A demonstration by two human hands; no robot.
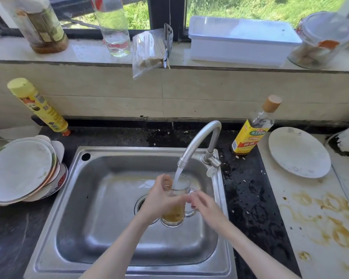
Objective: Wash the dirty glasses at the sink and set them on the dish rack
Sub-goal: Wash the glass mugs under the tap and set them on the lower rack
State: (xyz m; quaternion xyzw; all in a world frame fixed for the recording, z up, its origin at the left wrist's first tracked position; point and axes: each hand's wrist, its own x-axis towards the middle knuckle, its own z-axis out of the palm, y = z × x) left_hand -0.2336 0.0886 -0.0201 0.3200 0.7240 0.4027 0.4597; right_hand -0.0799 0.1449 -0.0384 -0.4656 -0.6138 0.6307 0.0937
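Observation:
A clear glass mug [174, 213] with brownish liquid in its lower part hangs over the steel sink [101, 198], under the faucet [201, 141]. Water runs from the spout into the mug's mouth. My left hand [159, 200] grips the mug's body from the left, thumb near the rim. My right hand [205, 205] holds the mug's handle on the right side, fingers curled at it. No dish rack shows in the head view.
A stack of plates [22, 170] sits left of the sink, with a yellow bottle [38, 107] behind it. A sauce bottle [254, 127] and a white plate [298, 152] stand to the right on a stained counter [320, 218]. Jars and a box line the windowsill.

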